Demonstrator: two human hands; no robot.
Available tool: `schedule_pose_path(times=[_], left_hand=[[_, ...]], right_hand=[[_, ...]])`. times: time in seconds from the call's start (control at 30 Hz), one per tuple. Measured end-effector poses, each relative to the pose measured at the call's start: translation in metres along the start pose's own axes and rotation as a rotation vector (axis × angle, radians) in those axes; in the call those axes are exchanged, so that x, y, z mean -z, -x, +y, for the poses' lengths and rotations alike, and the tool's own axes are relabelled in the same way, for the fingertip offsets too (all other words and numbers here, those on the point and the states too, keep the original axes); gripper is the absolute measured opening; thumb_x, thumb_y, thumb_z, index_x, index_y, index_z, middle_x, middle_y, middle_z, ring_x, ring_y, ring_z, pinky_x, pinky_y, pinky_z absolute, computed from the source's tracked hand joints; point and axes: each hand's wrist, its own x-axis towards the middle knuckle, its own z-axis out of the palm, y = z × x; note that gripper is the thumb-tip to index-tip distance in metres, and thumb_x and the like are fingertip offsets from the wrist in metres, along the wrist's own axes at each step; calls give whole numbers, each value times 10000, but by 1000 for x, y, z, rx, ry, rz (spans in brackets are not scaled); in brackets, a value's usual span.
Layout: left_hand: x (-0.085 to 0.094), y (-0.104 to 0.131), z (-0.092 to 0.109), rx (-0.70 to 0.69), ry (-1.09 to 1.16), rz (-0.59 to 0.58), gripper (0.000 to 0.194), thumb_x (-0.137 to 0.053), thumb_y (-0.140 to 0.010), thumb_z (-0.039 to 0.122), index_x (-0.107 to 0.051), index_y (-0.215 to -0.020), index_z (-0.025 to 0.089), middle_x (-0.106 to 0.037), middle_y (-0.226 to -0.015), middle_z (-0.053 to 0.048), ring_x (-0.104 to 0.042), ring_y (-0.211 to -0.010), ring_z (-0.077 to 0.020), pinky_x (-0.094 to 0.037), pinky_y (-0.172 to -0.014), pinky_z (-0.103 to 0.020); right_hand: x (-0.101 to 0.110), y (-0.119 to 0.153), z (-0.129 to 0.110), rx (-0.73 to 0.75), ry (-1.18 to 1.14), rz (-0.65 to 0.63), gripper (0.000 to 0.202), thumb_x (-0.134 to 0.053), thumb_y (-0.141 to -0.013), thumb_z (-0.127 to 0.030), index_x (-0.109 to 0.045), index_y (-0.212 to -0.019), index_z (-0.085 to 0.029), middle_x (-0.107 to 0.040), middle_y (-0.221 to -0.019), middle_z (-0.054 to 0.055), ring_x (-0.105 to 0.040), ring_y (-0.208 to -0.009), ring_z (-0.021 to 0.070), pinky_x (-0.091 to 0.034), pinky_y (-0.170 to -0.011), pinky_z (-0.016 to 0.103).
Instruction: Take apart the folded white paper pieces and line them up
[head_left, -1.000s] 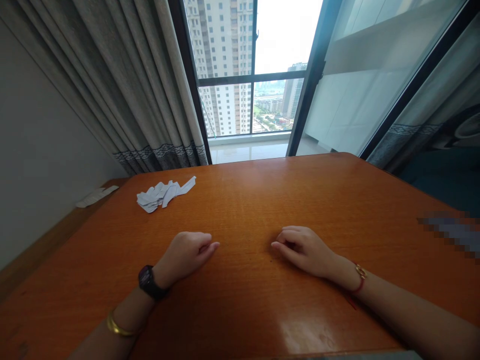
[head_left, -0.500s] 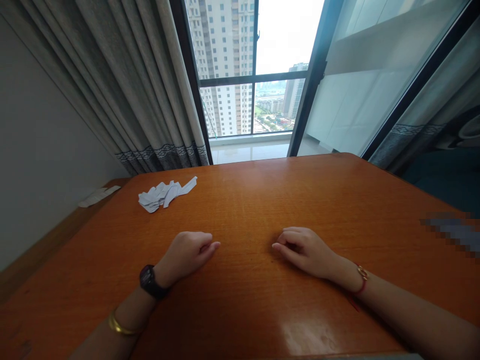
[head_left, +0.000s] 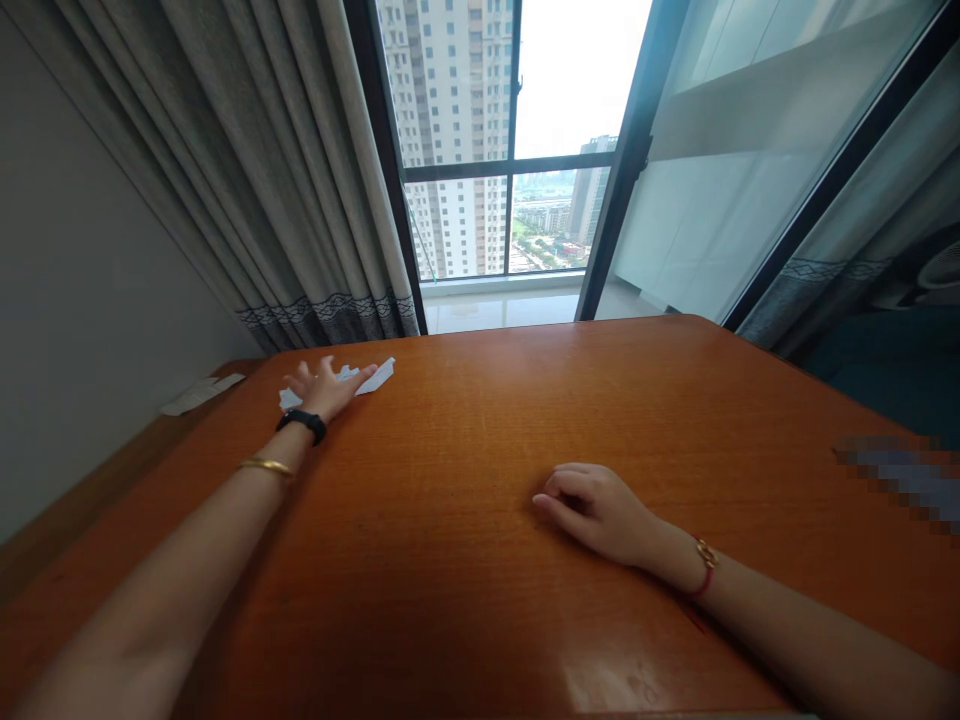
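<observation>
On the table [head_left: 450, 590], white papers [head_left: 381, 376] lie under the left grip [head_left: 325, 390].

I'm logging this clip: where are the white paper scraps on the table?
In the head view, the white paper scraps lie on the left side of the table, near its far edge, partly hidden by the spread left hand.

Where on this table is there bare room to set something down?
A broad bare patch of table lies between the left hand and the right hand, reaching the far edge. It's crowded at far left, where that hand is over the white paper.
</observation>
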Motion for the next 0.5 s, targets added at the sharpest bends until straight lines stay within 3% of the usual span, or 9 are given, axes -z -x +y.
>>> schedule_pose_path(times=[0.07, 0.13, 0.3, 0.4, 0.5], left_hand=[[-8, -20, -5, 204, -31, -20, 1148, -626, -555, 764, -265, -1435, 121, 18, -1549, -237, 30, -1345, -560, -131, -991, -675], [-16, -29, -9, 277, -31, -35, 1195, -650, -555, 727, -160, -1466, 128, 114, -1547, -239, 51, -1311, -606, -118, -957, -700], [-28, -39, -11, 400, 15, -142, 1077, -676, -617, 570, -172, -1459, 128, -86, -1528, -287, -29, -1318, -592, -97, -922, -721], [-27, -40, -9, 311, 9, -144, 880, -623, -692, 514, -301, -1398, 98, -211, -1491, -275, -103, -1305, -582, -80, -929, -706], [-24, -39, -11, 258, -32, -87, 813, -601, -704, 575, -385, -1349, 129, -228, -1490, -244, -121, -1309, -557, -116, -929, -695]], right_hand=[[-2, 0, -2, -6, -22, -4, 289, -507, -918, -316, -546, -664, -183, -574, -635, 1, -501, -585, 110, -367, -578, 236], [-3, -1, -4, -16, -46, -6, 284, -510, -914, -311, -546, -664, -182, -577, -635, -1, -499, -581, 107, -368, -575, 232], [-3, 0, -7, -43, -64, -11, 301, -504, -910, -319, -523, -644, -181, -567, -622, -1, -487, -568, 106, -366, -565, 232], [-3, 1, -7, -42, -68, -14, 296, -510, -905, -316, -518, -642, -182, -563, -624, -1, -485, -570, 106, -364, -567, 232], [-3, 1, -6, -42, -82, -13, 286, -517, -901, -309, -521, -644, -182, -566, -628, 0, -489, -574, 106, -360, -569, 230]])
